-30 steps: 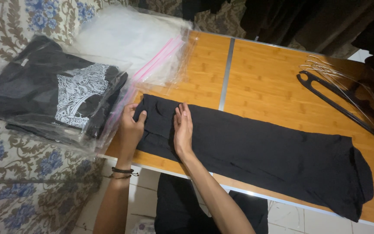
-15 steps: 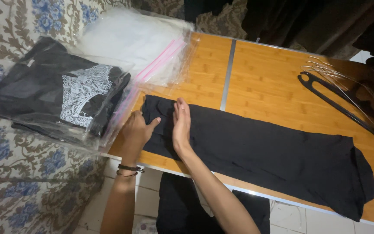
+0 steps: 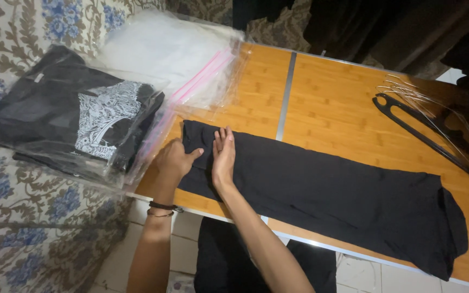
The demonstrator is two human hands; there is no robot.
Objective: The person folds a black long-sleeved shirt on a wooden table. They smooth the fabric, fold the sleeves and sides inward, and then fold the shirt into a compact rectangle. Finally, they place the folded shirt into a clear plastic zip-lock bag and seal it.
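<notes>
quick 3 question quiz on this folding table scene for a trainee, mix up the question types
1. True or false: the right hand lies flat, palm down, on the black garment.
2. Which lies at the table's far right? A) black hangers B) a pair of scissors C) a cardboard box
3. Fill in: the left hand is at the garment's ____ end, beside the bagged black clothes.

Key: 1 true; 2 A; 3 left
</notes>
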